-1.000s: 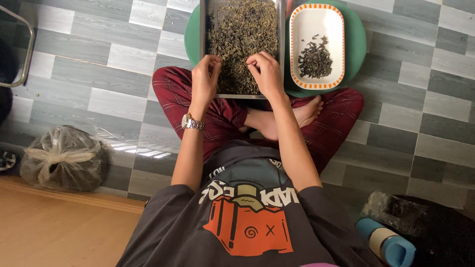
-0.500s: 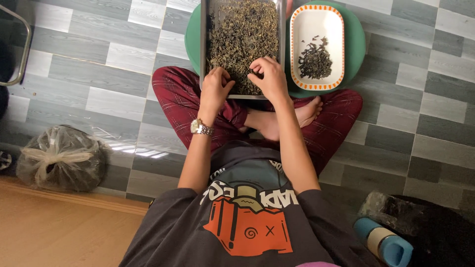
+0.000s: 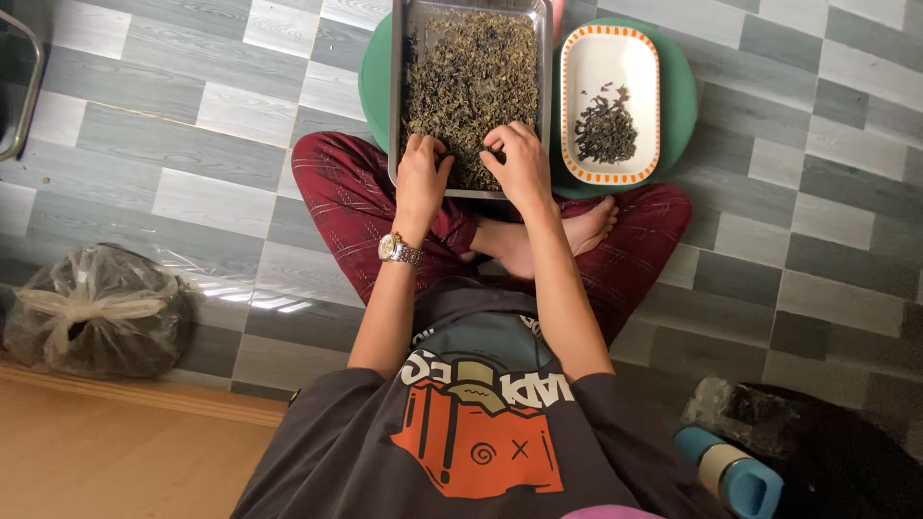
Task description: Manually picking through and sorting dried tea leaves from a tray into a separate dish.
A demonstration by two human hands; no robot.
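Now I am pinching dried leaves (image 3: 471, 77) with both hands' fingers (image 3: 435, 154), having drawn nearer the tray's (image 3: 394, 96) front edge.

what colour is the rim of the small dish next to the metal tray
Orange with small white dashes, around a white dish; it shows clearly in the head view.

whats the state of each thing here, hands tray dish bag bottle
left hand: fingers curled in the dried leaves
right hand: fingers curled in the leaves
metal tray: nearly covered with leaves
white dish: holds a small dark pile
plastic bag: tied shut
blue bottle: lying on its side
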